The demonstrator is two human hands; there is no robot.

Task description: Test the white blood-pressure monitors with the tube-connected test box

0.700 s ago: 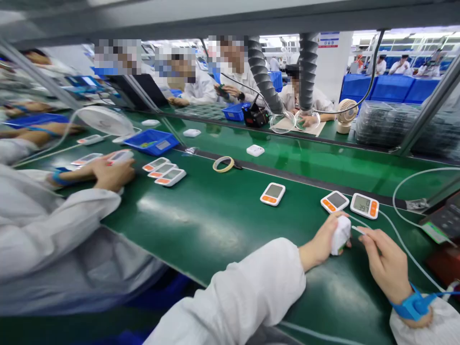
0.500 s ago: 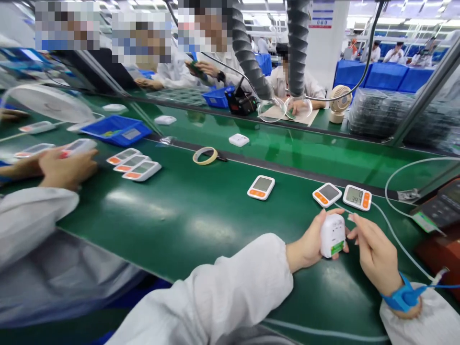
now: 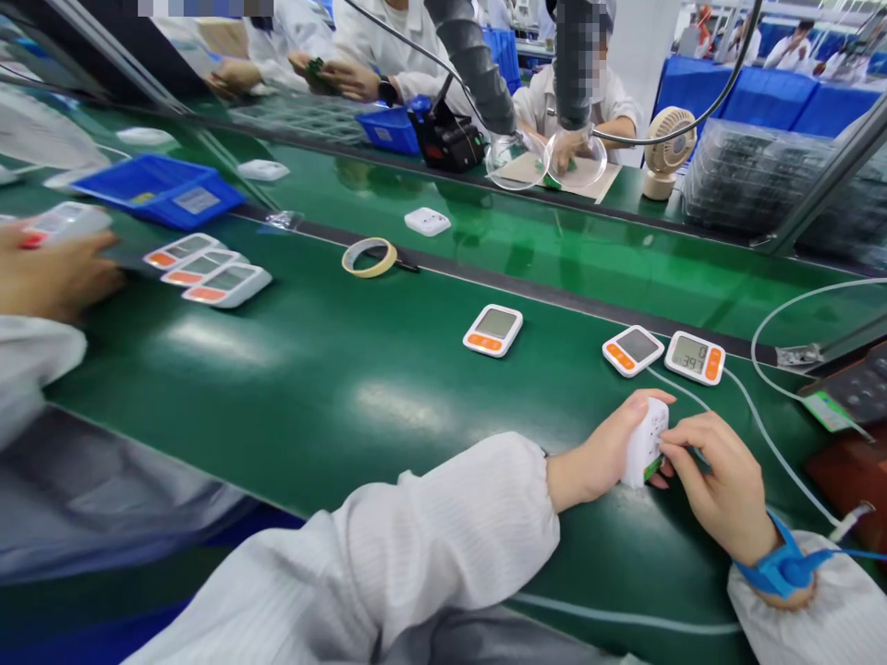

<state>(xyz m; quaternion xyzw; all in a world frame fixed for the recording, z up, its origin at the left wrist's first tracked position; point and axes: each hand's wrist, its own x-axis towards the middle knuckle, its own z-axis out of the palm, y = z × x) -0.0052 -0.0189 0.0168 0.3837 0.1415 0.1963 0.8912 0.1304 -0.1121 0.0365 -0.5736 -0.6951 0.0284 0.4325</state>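
Observation:
My left hand is wrapped round a white blood pressure monitor, held tilted with its back, where a green patch shows low down, turned toward my right hand. The fingers of my right hand are pinched together against that back; anything between the fingertips is hidden. A blue strap circles my right wrist. Just beyond my hands lie two monitors with orange buttons, one with a dark screen and one showing digits. Another monitor lies face up farther left.
Several monitors overlap at the left, by a blue bin and a co-worker's hand. A tape roll lies near the dark rail. White tubing runs along the right side. Beyond stand a small fan and stacked clear trays.
My right hand has moved left, its fingers closing to a pinch against the monitor's back. My left hand has turned the monitor more edge-on. The camera view has shifted.

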